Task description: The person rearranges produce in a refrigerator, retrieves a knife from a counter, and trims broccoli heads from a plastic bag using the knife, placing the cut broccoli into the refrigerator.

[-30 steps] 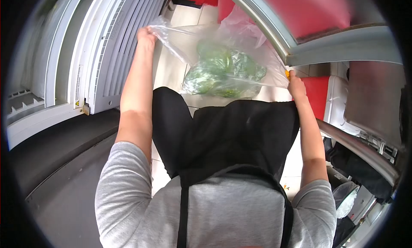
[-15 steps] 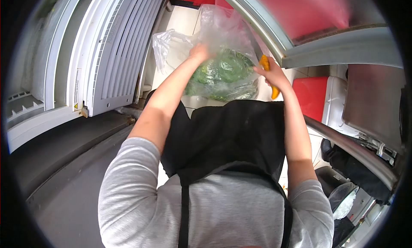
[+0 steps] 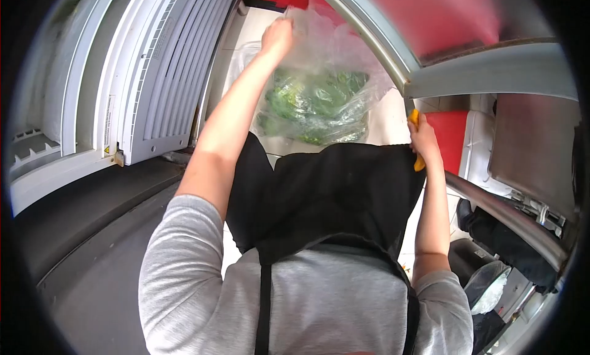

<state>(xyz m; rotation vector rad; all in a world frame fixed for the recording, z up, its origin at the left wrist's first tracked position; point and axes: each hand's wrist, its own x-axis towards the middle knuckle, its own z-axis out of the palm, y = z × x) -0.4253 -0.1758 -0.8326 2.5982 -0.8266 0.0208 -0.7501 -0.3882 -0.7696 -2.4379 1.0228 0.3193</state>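
A large clear plastic bag point(image 3: 362, 118) full of leafy green vegetables point(image 3: 313, 103) lies on the tiled floor in front of my knees. My left hand point(image 3: 278, 36) is closed on the bag's loose upper edge, at its far side, and the plastic there is stretched and blurred. In my right hand point(image 3: 425, 137), off to the right of the bag, is a yellow-handled knife point(image 3: 420, 163). Its blade is mostly hidden, with only a short grey part showing above the fist. The knife is apart from the bag.
A white slatted panel point(image 3: 175, 72) of an appliance stands close on the left. A metal frame point(image 3: 381, 41) slants along the right, above a red and white box point(image 3: 445, 137). A metal rail point(image 3: 504, 213) and a lined bin point(image 3: 488, 287) are at lower right.
My left hand has moved forward, away from me, pulling the bag's edge along. My right hand, with the knife, has drawn back to the right, away from the bag.
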